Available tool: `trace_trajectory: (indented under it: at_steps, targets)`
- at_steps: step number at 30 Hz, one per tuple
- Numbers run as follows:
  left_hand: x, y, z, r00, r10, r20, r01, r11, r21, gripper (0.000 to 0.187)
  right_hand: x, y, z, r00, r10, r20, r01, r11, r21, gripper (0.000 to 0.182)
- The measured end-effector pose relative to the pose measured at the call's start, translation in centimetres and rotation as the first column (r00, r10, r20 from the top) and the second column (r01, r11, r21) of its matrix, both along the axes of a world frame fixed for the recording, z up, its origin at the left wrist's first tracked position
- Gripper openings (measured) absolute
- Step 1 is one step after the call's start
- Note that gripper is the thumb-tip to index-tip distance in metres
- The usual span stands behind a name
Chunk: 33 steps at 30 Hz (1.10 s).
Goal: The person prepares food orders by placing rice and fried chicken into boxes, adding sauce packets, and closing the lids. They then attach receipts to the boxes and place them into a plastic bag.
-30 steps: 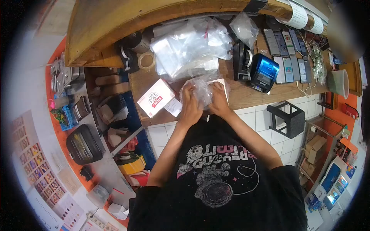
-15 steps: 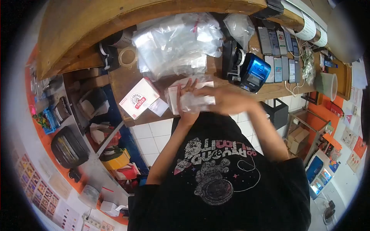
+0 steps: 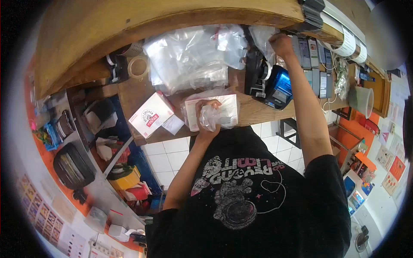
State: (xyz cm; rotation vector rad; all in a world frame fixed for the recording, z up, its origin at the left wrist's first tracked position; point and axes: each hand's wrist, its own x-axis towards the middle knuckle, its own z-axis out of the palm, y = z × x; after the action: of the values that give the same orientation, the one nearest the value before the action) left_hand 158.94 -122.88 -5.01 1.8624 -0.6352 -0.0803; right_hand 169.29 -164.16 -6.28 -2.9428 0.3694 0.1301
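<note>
My left hand (image 3: pixel 207 112) is closed around the bunched top of a clear plastic bag (image 3: pixel 211 119). Inside that bag, on the wooden table, lies a white box (image 3: pixel 231 103) with reddish edges. My right hand (image 3: pixel 281 44) is stretched to the back of the table, beside another clear plastic bag (image 3: pixel 261 38). Its fingers are curled against this bag's edge, and what they hold is too small to make out. To the left of my left hand stands a white box printed with a chicken logo (image 3: pixel 149 115), with a small white slip (image 3: pixel 173 124) by its corner.
A stack of clear plastic bags (image 3: pixel 185 56) covers the back of the table. Right of it stands a black printer with a blue top (image 3: pixel 279 88). Several phones (image 3: pixel 313 51) lie beyond my right forearm. A tape roll (image 3: pixel 138 68) lies at left; a wooden shelf (image 3: pixel 172 15) overhangs.
My right hand has left the bagged box and moved to the clear bag at the back right. My left hand stays on the box, gripping the gathered plastic.
</note>
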Motion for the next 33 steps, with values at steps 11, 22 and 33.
trace_trajectory:
  at_steps: [11,22,33]
  targets:
    - [1.5,-0.7,7.9,0.958,-0.064,0.278,-0.108,0.821,0.561,0.014,-4.4,4.2,10.6,0.845,-0.477,0.241,0.397,0.862,0.315,0.015]
    - [3.1,3.2,7.9,0.931,-0.309,-0.194,0.339,0.929,0.149,0.022,-15.8,27.6,7.7,0.939,-0.312,-0.143,0.220,0.227,0.949,0.004]
    - [-0.6,4.6,4.3,0.965,-0.029,-0.262,0.020,0.999,-0.037,0.020,-16.4,30.7,8.3,0.940,-0.336,0.062,0.134,0.530,0.838,0.016]
